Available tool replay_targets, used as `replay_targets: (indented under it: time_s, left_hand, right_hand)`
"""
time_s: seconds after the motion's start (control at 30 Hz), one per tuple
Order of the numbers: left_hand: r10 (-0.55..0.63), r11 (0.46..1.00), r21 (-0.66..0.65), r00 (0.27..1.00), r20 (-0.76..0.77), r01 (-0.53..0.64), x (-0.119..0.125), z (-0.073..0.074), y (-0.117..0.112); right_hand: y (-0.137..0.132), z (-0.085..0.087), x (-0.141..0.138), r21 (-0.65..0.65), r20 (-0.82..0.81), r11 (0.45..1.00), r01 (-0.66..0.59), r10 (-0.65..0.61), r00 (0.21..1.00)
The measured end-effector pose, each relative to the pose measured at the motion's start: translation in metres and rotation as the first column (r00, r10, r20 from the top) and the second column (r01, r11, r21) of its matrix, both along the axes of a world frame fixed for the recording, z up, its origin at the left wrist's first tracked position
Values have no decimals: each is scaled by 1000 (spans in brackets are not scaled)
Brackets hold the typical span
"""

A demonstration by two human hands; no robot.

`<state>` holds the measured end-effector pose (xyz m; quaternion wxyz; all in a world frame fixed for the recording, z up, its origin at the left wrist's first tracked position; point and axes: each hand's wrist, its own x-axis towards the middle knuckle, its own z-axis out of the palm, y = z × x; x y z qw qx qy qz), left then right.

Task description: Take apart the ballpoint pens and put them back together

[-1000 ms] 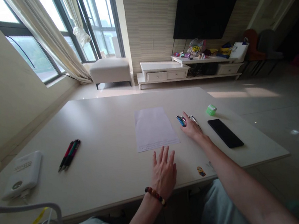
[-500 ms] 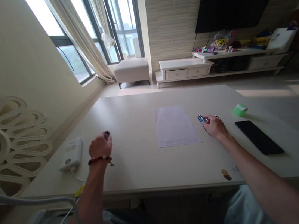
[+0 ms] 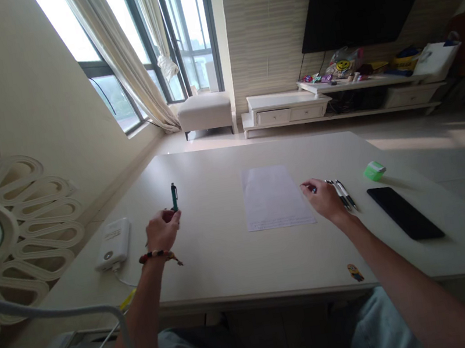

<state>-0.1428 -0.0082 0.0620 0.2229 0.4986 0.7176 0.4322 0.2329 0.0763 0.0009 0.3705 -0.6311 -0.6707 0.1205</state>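
Note:
A dark green pen [image 3: 175, 196] stands up from the closed fingers of my left hand [image 3: 162, 229], above the left part of the white table [image 3: 219, 258]. My right hand [image 3: 323, 199] is over the right edge of a white sheet of paper [image 3: 275, 196], its thumb and fingers pinched together. A small dark-blue bit shows at those fingertips; the rest of it is hidden. Just right of that hand, black-and-white pens [image 3: 346, 195] lie side by side on the table, partly covered by the hand.
A black phone [image 3: 404, 212] and a green-and-white box-like item [image 3: 374, 171] lie on the right. At the left sits a white power bank [image 3: 113, 244] with a cable. A small cartoon sticker [image 3: 355, 273] is near the front edge. A grey tube [image 3: 51, 311] crosses the lower left.
The green pen now points up clearly from my left hand. My right hand has shifted slightly left, and black-and-white pens show on the table beside it.

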Motion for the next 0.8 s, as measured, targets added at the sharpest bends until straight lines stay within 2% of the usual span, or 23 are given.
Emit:
replay_targets:
  time_s: [0.07, 0.1, 0.13, 0.2, 0.23, 0.27, 0.33, 0.4, 0.47, 0.53, 0.57, 0.6, 0.67, 0.73, 0.8]
  left_hand:
    - [-113, 993, 15, 966, 231, 113, 23, -1, 5]
    - [-229, 972, 41, 904, 360, 230, 38, -1, 6]
    - [-333, 938, 68, 827, 453, 341, 53, -1, 6]
    - [-470, 864, 112, 707, 528, 491, 82, 0, 4]
    - [-518, 832, 126, 676, 524, 540, 93, 1, 2]
    - [-556, 806, 135, 659, 507, 576, 102, 1, 1]
    - [-603, 772, 143, 644, 471, 619, 113, 1, 2]
    - [-608, 779, 174, 659, 443, 602, 116, 0, 6]
    - [-593, 805, 238, 732, 337, 543, 115, 0, 10]
    - [-563, 798, 297, 825, 59, 524, 114, -1, 12]
    - [-539, 780, 299, 833, -127, 550, 114, -1, 11]
    - [-514, 758, 273, 800, -310, 593, 115, -2, 10]
    - [-476, 722, 176, 665, -575, 669, 120, -4, 4]
    - [-449, 709, 97, 552, -703, 699, 127, -6, -2]
    - [-416, 711, 62, 490, -766, 700, 132, -6, -7]
  right_hand:
    - [-16, 10, -23, -122, -213, 976, -179, 151, 965]
    - [-26, 16, -35, -185, -344, 933, -308, 232, 910]
    - [-35, 21, -46, -242, -480, 866, -437, 284, 830]
    - [-53, 31, -66, -294, -686, 693, -659, 327, 650]
    - [-59, 35, -73, -289, -749, 615, -734, 332, 573]
    - [-65, 38, -77, -261, -799, 578, -773, 320, 509]
    - [-70, 42, -80, -205, -864, 555, -806, 284, 415]
    - [-69, 43, -74, -175, -897, 576, -799, 241, 370]
    - [-66, 43, -65, -179, -904, 603, -777, 211, 372]
    - [-64, 41, -56, -200, -898, 614, -764, 197, 394]
    - [-64, 41, -53, -215, -895, 598, -772, 196, 401]
    - [-64, 40, -50, -231, -895, 567, -791, 195, 400]
    - [-67, 38, -47, -246, -912, 489, -837, 177, 371]
    - [-69, 36, -47, -244, -932, 420, -874, 147, 331]
    - [-72, 33, -48, -240, -939, 393, -888, 139, 315]
